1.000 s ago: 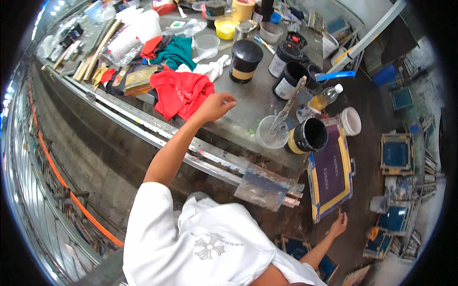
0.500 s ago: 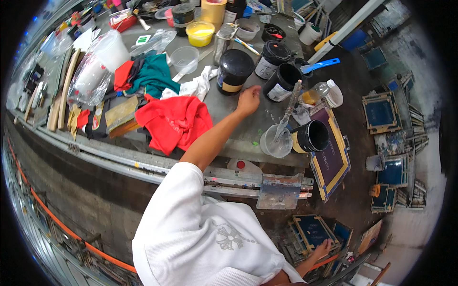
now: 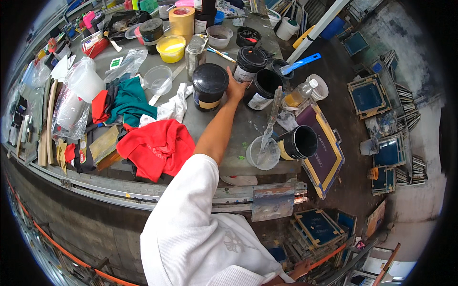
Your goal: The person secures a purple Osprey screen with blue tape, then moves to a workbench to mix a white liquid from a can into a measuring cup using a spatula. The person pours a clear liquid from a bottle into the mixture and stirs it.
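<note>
My left hand (image 3: 235, 88) reaches across the grey table with its fingers and thumb around the lower left side of a black lidded tub (image 3: 251, 59), which stands upright. Close by on the left stands another black lidded jar (image 3: 210, 88) with a gold label, apart from the hand. Just right of my thumb is a black tub (image 3: 263, 89) without a lid, white label on its side. Low at the right, beyond the white shirt, my right hand (image 3: 300, 270) hangs down near the floor-standing frames; it is small and its fingers are not distinct.
A clear cup (image 3: 263, 155) with a smeared stick and a tipped black tub (image 3: 305, 142) stand near the table's right corner. A red cloth (image 3: 157, 148) lies in front. Behind stand a yellow paint tub (image 3: 171, 47) and tape rolls. Framed screens (image 3: 315, 226) lean below.
My left hand has moved forward from beside the gold-labelled jar to the lidded tub, and its fingers have spread around it. The view has shifted; my right hand shows lower and less.
</note>
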`<state>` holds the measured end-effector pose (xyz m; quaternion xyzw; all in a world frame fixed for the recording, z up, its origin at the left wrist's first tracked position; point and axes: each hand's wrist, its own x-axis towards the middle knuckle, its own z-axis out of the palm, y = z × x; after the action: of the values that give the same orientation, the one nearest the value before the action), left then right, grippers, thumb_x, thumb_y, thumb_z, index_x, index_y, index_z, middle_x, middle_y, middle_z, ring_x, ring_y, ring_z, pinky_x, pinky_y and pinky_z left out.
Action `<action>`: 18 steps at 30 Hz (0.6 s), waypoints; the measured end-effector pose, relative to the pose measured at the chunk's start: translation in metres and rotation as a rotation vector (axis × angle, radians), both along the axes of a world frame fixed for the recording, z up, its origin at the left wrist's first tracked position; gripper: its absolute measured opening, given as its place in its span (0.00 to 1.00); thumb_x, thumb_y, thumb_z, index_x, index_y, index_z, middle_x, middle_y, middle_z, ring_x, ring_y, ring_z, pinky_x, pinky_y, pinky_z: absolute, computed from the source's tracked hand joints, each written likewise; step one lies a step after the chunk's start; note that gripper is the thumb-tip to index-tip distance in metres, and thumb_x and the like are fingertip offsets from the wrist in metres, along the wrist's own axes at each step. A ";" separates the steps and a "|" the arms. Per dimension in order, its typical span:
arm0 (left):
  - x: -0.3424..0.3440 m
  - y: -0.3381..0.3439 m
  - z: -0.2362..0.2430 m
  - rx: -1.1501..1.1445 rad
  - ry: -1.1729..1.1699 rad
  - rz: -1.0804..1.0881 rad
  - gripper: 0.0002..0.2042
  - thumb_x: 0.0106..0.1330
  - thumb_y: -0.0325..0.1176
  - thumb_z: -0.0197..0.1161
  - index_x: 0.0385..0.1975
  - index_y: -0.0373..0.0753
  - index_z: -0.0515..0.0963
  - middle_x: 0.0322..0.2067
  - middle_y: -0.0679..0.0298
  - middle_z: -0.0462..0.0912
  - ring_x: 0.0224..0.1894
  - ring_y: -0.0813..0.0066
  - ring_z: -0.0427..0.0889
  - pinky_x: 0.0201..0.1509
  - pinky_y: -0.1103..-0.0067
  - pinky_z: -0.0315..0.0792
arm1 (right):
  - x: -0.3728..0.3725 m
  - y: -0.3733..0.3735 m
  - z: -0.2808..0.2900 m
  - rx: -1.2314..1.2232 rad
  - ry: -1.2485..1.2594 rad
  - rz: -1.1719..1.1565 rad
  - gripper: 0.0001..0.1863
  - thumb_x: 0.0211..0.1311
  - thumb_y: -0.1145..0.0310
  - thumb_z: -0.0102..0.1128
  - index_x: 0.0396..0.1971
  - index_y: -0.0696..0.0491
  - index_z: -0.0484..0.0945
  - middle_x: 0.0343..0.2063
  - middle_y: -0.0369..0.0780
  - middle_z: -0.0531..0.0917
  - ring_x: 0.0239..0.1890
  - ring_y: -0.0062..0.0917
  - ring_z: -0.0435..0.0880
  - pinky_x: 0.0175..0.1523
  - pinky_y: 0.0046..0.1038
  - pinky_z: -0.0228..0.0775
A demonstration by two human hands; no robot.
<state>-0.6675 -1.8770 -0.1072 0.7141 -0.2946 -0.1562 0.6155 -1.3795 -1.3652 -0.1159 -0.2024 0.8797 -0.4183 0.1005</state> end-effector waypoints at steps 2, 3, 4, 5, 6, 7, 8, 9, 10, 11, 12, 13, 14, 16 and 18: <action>0.012 -0.001 -0.008 -0.171 -0.067 -0.104 0.52 0.46 0.25 0.78 0.73 0.33 0.52 0.66 0.43 0.66 0.69 0.47 0.65 0.71 0.63 0.60 | 0.000 0.000 -0.001 0.024 -0.018 -0.003 0.22 0.78 0.59 0.49 0.60 0.57 0.75 0.18 0.38 0.75 0.13 0.18 0.64 0.17 0.25 0.59; 0.015 -0.001 -0.012 -0.255 -0.100 -0.156 0.51 0.47 0.24 0.77 0.73 0.34 0.52 0.66 0.43 0.66 0.69 0.47 0.65 0.71 0.63 0.60 | 0.001 0.001 -0.003 0.045 -0.002 -0.011 0.22 0.78 0.59 0.49 0.61 0.58 0.74 0.18 0.38 0.75 0.13 0.18 0.64 0.17 0.25 0.59; 0.012 -0.004 -0.011 -0.263 -0.107 -0.109 0.50 0.48 0.23 0.75 0.72 0.34 0.52 0.66 0.43 0.66 0.69 0.46 0.65 0.72 0.63 0.60 | 0.000 -0.003 -0.006 0.058 0.014 -0.018 0.22 0.78 0.59 0.48 0.61 0.58 0.74 0.18 0.38 0.76 0.13 0.18 0.64 0.17 0.25 0.59; 0.004 -0.006 -0.011 -0.271 -0.113 -0.062 0.48 0.50 0.21 0.74 0.72 0.34 0.53 0.66 0.43 0.65 0.69 0.45 0.65 0.72 0.63 0.59 | -0.001 -0.006 -0.009 0.038 0.003 -0.017 0.22 0.78 0.59 0.48 0.61 0.58 0.74 0.19 0.39 0.77 0.13 0.18 0.65 0.17 0.26 0.60; -0.001 -0.008 -0.010 -0.278 -0.120 -0.016 0.47 0.51 0.20 0.72 0.72 0.34 0.53 0.66 0.43 0.65 0.69 0.45 0.64 0.72 0.63 0.59 | -0.002 -0.006 -0.011 0.019 -0.009 -0.016 0.22 0.78 0.59 0.48 0.62 0.58 0.73 0.21 0.39 0.78 0.13 0.19 0.65 0.17 0.26 0.60; 0.001 -0.009 -0.010 -0.270 -0.144 0.012 0.45 0.52 0.19 0.70 0.72 0.34 0.54 0.67 0.42 0.64 0.69 0.44 0.64 0.73 0.64 0.58 | -0.004 -0.003 -0.014 0.004 -0.020 -0.017 0.22 0.78 0.60 0.48 0.62 0.58 0.73 0.22 0.39 0.79 0.13 0.19 0.65 0.17 0.26 0.60; 0.001 -0.012 -0.010 -0.261 -0.160 0.034 0.44 0.52 0.18 0.68 0.72 0.34 0.54 0.67 0.42 0.63 0.69 0.44 0.63 0.73 0.64 0.57 | -0.017 0.003 -0.019 -0.051 -0.039 -0.020 0.22 0.78 0.60 0.49 0.63 0.57 0.72 0.24 0.40 0.80 0.13 0.20 0.66 0.17 0.26 0.61; 0.000 -0.015 -0.012 -0.252 -0.172 0.052 0.43 0.53 0.17 0.67 0.72 0.34 0.54 0.68 0.42 0.61 0.70 0.43 0.63 0.73 0.64 0.57 | -0.038 0.012 -0.026 -0.105 -0.053 -0.027 0.22 0.77 0.61 0.49 0.63 0.57 0.72 0.26 0.40 0.81 0.13 0.21 0.66 0.17 0.26 0.61; 0.004 -0.018 -0.015 -0.218 -0.158 0.107 0.43 0.53 0.18 0.67 0.72 0.34 0.54 0.68 0.41 0.61 0.70 0.43 0.63 0.74 0.64 0.56 | -0.049 0.016 -0.033 -0.155 -0.078 -0.028 0.22 0.77 0.62 0.49 0.64 0.57 0.72 0.28 0.41 0.81 0.14 0.21 0.67 0.17 0.26 0.61; 0.013 -0.019 -0.017 -0.180 -0.164 0.167 0.43 0.53 0.19 0.67 0.72 0.34 0.54 0.67 0.41 0.61 0.70 0.43 0.63 0.74 0.64 0.56 | -0.040 0.012 -0.038 -0.071 -0.079 -0.052 0.22 0.77 0.62 0.49 0.64 0.57 0.72 0.30 0.41 0.82 0.14 0.22 0.67 0.17 0.27 0.62; 0.021 -0.017 -0.019 -0.144 -0.172 0.228 0.44 0.53 0.20 0.67 0.72 0.35 0.55 0.67 0.41 0.61 0.70 0.43 0.62 0.74 0.64 0.55 | -0.030 0.008 -0.043 0.013 -0.078 -0.073 0.22 0.77 0.62 0.49 0.64 0.57 0.71 0.32 0.41 0.82 0.14 0.22 0.68 0.17 0.27 0.62; 0.024 -0.013 -0.023 -0.127 -0.214 0.199 0.46 0.51 0.22 0.70 0.73 0.34 0.53 0.66 0.41 0.63 0.69 0.44 0.63 0.73 0.65 0.56 | -0.017 0.007 -0.045 0.102 -0.078 -0.098 0.22 0.77 0.63 0.50 0.64 0.57 0.71 0.35 0.41 0.82 0.15 0.22 0.68 0.17 0.27 0.62; 0.024 -0.014 -0.023 -0.119 -0.240 0.164 0.49 0.49 0.24 0.73 0.73 0.34 0.52 0.65 0.41 0.64 0.69 0.44 0.63 0.73 0.65 0.58 | -0.025 0.014 -0.052 0.094 -0.119 -0.083 0.22 0.77 0.63 0.50 0.64 0.57 0.71 0.35 0.41 0.82 0.15 0.22 0.69 0.17 0.28 0.63; 0.016 -0.016 -0.018 -0.084 -0.210 0.113 0.54 0.45 0.29 0.77 0.73 0.33 0.49 0.65 0.41 0.64 0.68 0.44 0.63 0.72 0.65 0.59 | -0.053 0.038 -0.068 0.072 -0.191 -0.070 0.22 0.77 0.62 0.49 0.64 0.57 0.71 0.35 0.42 0.83 0.16 0.22 0.70 0.17 0.28 0.63; -0.002 -0.019 -0.002 -0.031 -0.082 0.065 0.59 0.42 0.33 0.81 0.74 0.33 0.47 0.65 0.40 0.62 0.68 0.44 0.63 0.72 0.64 0.59 | -0.076 0.063 -0.086 0.068 0.041 -0.071 0.22 0.77 0.62 0.49 0.64 0.57 0.71 0.32 0.42 0.82 0.16 0.23 0.71 0.18 0.29 0.63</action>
<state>-0.6693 -1.8962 -0.1090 0.7195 -0.2984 -0.1020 0.6188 -1.4554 -1.3019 -0.2024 -0.1762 0.9020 -0.3872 0.0743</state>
